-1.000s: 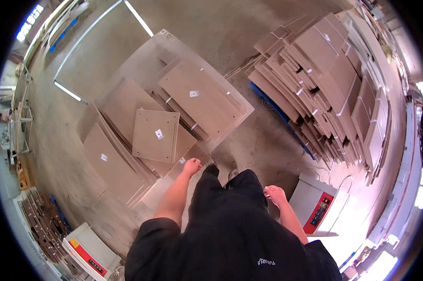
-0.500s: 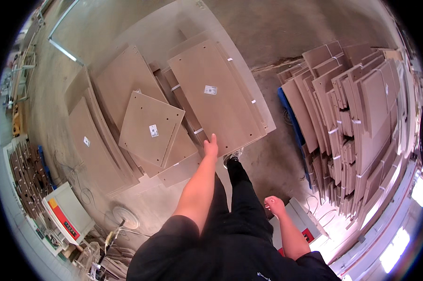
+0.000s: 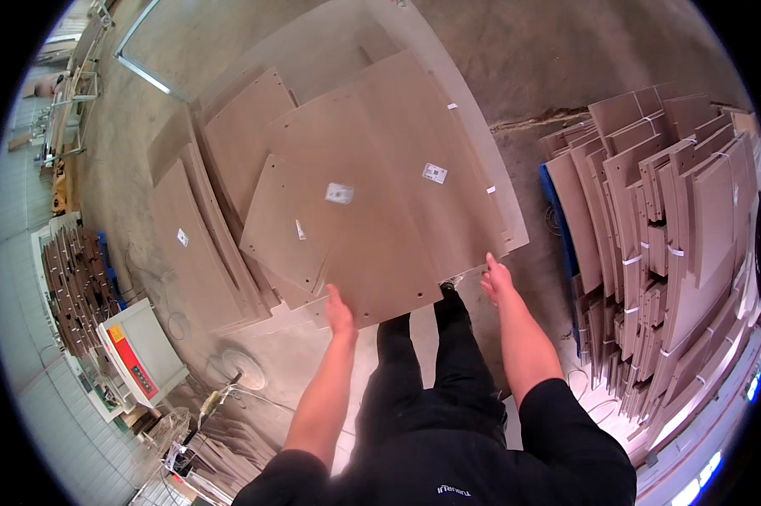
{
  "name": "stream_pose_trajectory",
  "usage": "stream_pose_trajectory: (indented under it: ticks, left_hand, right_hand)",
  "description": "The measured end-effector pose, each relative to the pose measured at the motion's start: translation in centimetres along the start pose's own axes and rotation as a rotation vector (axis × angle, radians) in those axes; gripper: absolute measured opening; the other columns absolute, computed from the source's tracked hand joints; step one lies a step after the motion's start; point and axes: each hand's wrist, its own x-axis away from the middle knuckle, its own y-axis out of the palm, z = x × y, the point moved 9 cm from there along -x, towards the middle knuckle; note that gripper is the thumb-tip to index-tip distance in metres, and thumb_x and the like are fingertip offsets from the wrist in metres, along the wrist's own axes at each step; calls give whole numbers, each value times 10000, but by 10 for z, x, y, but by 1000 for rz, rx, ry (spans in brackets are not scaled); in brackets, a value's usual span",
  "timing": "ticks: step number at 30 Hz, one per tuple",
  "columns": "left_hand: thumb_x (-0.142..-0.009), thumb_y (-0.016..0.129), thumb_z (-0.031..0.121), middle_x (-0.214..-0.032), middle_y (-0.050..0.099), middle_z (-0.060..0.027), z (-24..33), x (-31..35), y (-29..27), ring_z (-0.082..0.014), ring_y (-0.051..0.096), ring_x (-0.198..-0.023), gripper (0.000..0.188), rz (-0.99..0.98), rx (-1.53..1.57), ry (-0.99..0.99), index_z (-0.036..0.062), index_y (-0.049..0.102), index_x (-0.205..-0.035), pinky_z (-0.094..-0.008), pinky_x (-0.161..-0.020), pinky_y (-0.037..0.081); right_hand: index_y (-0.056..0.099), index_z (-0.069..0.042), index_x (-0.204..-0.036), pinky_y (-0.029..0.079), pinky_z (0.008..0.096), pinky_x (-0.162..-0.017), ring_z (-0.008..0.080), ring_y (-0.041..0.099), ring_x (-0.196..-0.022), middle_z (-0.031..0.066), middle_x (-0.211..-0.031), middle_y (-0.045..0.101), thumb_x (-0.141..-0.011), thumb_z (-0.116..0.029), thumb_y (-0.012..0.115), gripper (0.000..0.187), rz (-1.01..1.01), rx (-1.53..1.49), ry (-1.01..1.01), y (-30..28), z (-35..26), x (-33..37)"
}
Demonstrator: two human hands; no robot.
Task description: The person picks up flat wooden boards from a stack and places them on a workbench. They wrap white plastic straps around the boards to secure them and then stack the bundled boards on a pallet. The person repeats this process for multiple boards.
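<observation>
A large flat brown panel (image 3: 355,244) with a white label and small holes lies tilted across the piles in front of me. My left hand (image 3: 340,312) grips its near edge, thumb on the upper face, other fingers partly hidden. The panel partly covers a smaller labelled panel (image 3: 272,219) to the left. On its right another brown labelled panel (image 3: 460,198) shows on the stack. My right hand (image 3: 497,280) is at that stack's near right corner, thumb and fingers apart, holding nothing visible.
More brown panels (image 3: 190,253) lie stacked on the left. A tall strapped panel pile (image 3: 650,202) stands on a blue pallet (image 3: 557,211) at the right. A white machine with a red front (image 3: 140,354) and a round fan-like disc (image 3: 237,368) stand at lower left.
The large panel has shifted left off the right-hand stack with my left hand on it, uncovering the labelled panel beneath. My right hand has come up from beside my hip to the stack corner.
</observation>
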Motion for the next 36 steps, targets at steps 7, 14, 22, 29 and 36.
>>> stream_pose_trajectory:
  ticks: [7, 14, 22, 29, 36]
  left_hand:
    - [-1080, 462, 496, -1229, 683, -181, 31, -57, -122, -316, 644, -1136, 633, 160, -439, 152, -77, 592, -1314, -414, -1003, 496]
    - [-997, 589, 336, -1252, 655, -200, 55, -63, -115, -379, 623, -1170, 500, 102, -933, 580, -31, 551, -1335, -461, -1030, 498]
    - [-1036, 600, 386, -1353, 619, -109, 27, 197, 65, -283, 608, -1217, 522, -1157, 177, -658, 71, 483, -1435, -501, -1069, 477]
    - [-985, 583, 91, -1490, 473, -118, 23, 396, 40, -356, 426, -1420, 606, -1528, -49, -723, 139, 346, -1540, -615, -1191, 336]
    - [-998, 532, 42, -1473, 488, -94, -122, 512, 3, -324, 467, -1378, 542, -1730, -724, -702, 114, 394, -1517, -564, -1179, 376]
  right_hand:
    - [546, -44, -1375, 516, 524, -991, 290, 643, -1138, 112, -1312, 645, -937, -497, 748, 662, -1, -306, -52, 21, -10, 8]
    - [613, -56, -1254, 574, 306, -580, 156, 681, -703, 64, -1021, 718, -910, -438, 793, 545, -127, -265, -269, -17, -12, 147]
    - [670, 23, -1210, 589, 333, -666, 185, 696, -827, 93, -989, 739, -927, -295, 758, 434, 47, -347, -434, -58, 53, 388]
    - [706, 91, -1117, 531, 378, -876, 206, 689, -984, 113, -1052, 746, -922, -210, 738, 360, 353, -800, -469, -131, 210, 510]
    - [686, 95, -1150, 555, 380, -902, 237, 709, -977, 139, -1095, 736, -964, -174, 671, 328, 580, -1541, -592, -159, 424, 636]
